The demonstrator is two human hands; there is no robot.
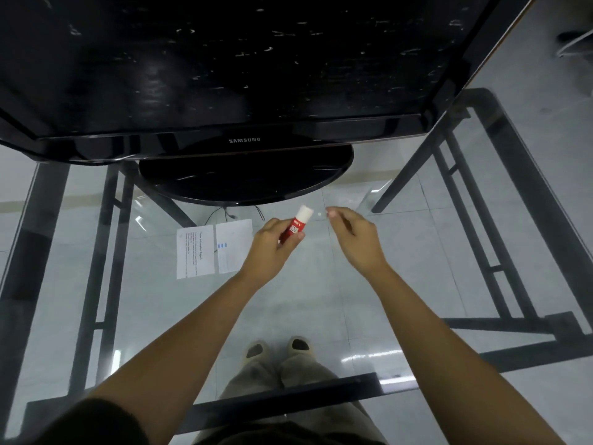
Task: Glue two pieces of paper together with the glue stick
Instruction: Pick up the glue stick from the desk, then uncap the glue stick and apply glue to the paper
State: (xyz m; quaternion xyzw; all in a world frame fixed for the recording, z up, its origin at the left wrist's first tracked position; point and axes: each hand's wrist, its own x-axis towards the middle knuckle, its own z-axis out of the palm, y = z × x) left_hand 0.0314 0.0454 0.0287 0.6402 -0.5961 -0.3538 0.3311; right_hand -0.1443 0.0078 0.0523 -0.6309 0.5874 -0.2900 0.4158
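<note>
My left hand (272,248) is shut on a red glue stick (296,224), held tilted above the glass table with its white cap end pointing up and to the right. A short gap to the right of that cap hovers my right hand (356,239), its thumb and forefinger loosely apart with nothing between them. Two white pieces of paper lie flat side by side on the glass, just left of my left hand. The left paper (195,252) carries printed text. The right paper (232,244) has a small blue mark, and its near corner sits under my left wrist.
A large black monitor (224,75) on a round black base (247,178) fills the far half of the glass table (288,396). Dark metal table frames, pale floor tiles and my feet show through the glass. A cable runs behind the papers.
</note>
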